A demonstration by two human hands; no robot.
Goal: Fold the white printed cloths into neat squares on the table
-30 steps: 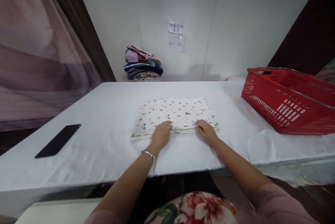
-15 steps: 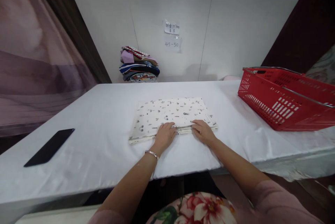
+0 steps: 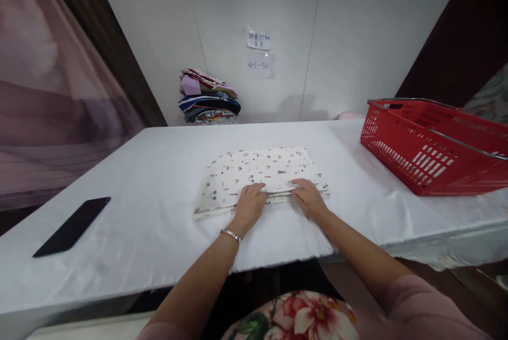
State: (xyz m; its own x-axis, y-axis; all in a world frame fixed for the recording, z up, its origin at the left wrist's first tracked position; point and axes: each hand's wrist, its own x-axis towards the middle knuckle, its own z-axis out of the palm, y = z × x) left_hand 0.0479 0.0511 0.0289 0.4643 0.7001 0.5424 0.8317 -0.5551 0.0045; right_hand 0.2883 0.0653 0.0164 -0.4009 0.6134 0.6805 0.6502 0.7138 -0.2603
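A white cloth [image 3: 257,168] with a small print of plants and rainbows lies folded into a flat, layered rectangle in the middle of the table. My left hand [image 3: 251,203] holds its near edge left of centre, fingers on top and pressed together. At the same edge, further right, my right hand [image 3: 308,199] grips the layers, its fingers curled over them. Between the two hands the stacked folds show slightly raised. The thumbs are partly hidden. A bracelet [image 3: 230,234] circles my left wrist.
The table wears a white cover [image 3: 159,170]. A red plastic basket [image 3: 416,154] with metal handles stands at the right. A flat black object [image 3: 73,226], perhaps a phone, lies at the left. Beyond the far edge rises a pile of folded fabrics [image 3: 209,99], near paper signs [image 3: 259,54] on the wall.
The view has shifted slightly. Both hands stay at the cloth's near edge, and the cloth looks the same.
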